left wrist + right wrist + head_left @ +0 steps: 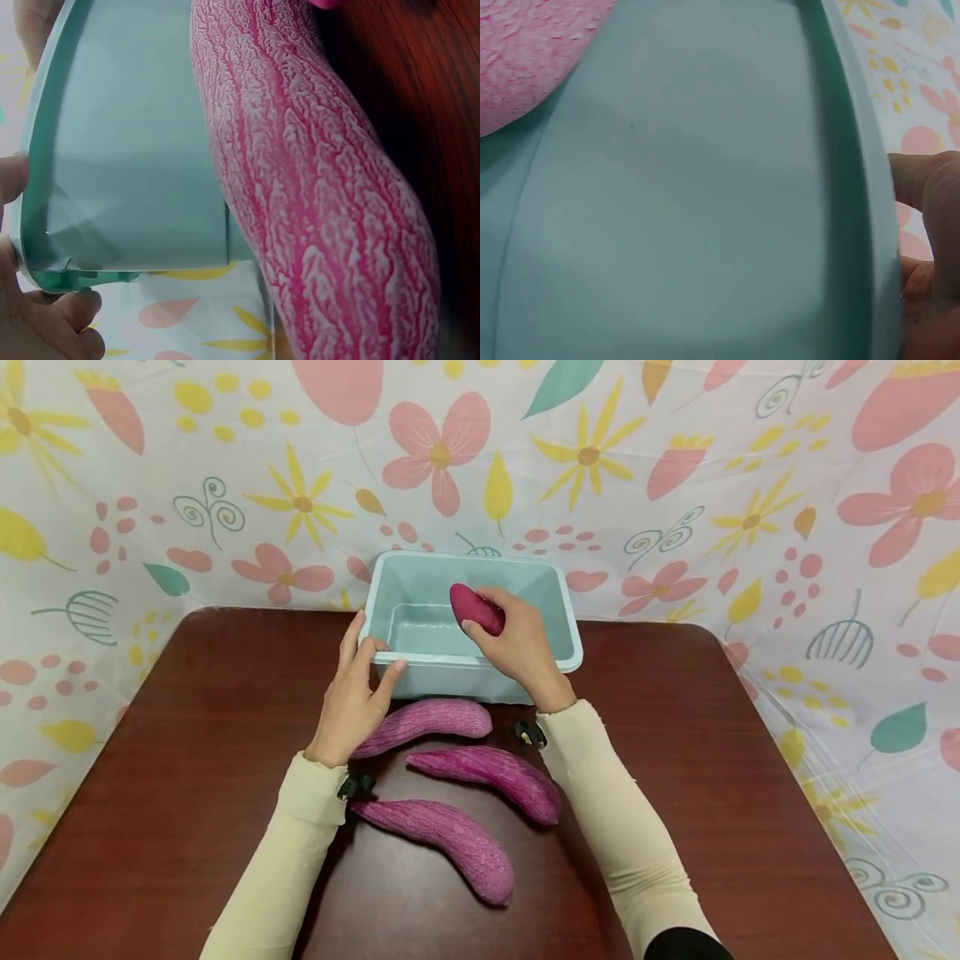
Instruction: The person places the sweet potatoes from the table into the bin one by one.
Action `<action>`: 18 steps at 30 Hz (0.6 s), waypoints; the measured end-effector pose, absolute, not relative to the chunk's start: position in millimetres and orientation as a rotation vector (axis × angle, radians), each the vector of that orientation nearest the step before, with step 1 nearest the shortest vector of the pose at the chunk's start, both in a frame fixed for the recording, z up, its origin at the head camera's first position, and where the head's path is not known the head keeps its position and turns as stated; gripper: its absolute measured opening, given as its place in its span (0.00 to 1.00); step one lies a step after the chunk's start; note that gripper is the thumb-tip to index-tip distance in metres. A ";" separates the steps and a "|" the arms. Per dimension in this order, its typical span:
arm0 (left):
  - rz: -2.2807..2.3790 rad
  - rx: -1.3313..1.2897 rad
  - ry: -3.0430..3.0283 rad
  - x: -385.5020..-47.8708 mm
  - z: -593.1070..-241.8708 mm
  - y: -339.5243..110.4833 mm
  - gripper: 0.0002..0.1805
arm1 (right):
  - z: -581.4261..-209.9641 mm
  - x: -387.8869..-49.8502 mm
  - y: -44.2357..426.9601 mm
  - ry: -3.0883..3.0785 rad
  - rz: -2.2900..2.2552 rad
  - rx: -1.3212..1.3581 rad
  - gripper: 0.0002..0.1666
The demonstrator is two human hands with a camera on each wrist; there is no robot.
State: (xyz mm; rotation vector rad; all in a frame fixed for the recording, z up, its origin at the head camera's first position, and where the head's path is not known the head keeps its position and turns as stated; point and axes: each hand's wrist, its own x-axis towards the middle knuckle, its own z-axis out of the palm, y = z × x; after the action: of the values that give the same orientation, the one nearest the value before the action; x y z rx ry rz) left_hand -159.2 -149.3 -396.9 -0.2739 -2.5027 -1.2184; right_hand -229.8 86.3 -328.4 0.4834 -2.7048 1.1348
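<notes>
Right hand [517, 639] holds a magenta eggplant [474, 608] at the mouth of a pale blue bin [465, 681]

The right hand's grip is closed around the magenta eggplant, thumb on the near side; one rounded end sticks out toward the left, and the palm hides the rest. The left hand [347, 706] grips the bin's near-left corner, thumb and fingers pinching the rim.

Three streaked purple eggplants lie on the dark wooden bench [675, 760] between the forearms. The rear one [431, 720] is just in front of the bin, its left end partly behind the left hand. The middle one [491, 775] and the front one [450, 842] both point their thin ends left. A floral cloth [585, 452] hangs behind the bench.
</notes>
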 end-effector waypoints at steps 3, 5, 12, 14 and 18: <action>-1.219 -0.276 -2.501 -159.7 -396.6 -150.0 0.20 | -330.6 -232.8 86.2 -2.721 1.118 0.476 0.30; -1.214 -0.276 -2.505 -159.7 -396.1 -150.1 0.20 | -331.2 -234.5 86.3 -2.726 1.108 0.472 0.30; -1.214 -0.271 -2.516 -159.8 -397.0 -149.7 0.20 | -334.2 -237.1 85.4 -2.738 1.086 0.467 0.29; -1.213 -0.270 -2.518 -159.6 -396.6 -149.6 0.20 | -334.2 -236.7 85.2 -2.750 1.076 0.460 0.30; -1.209 -0.270 -2.517 -159.4 -396.0 -149.4 0.20 | -334.2 -235.6 85.6 -2.765 1.084 0.445 0.31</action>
State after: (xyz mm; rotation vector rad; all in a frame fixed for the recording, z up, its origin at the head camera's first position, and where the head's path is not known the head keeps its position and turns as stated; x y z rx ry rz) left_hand -159.4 -149.4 -396.0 -0.2697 -2.5173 -1.2094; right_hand -235.6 85.6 -334.2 0.4453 -2.7647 1.0841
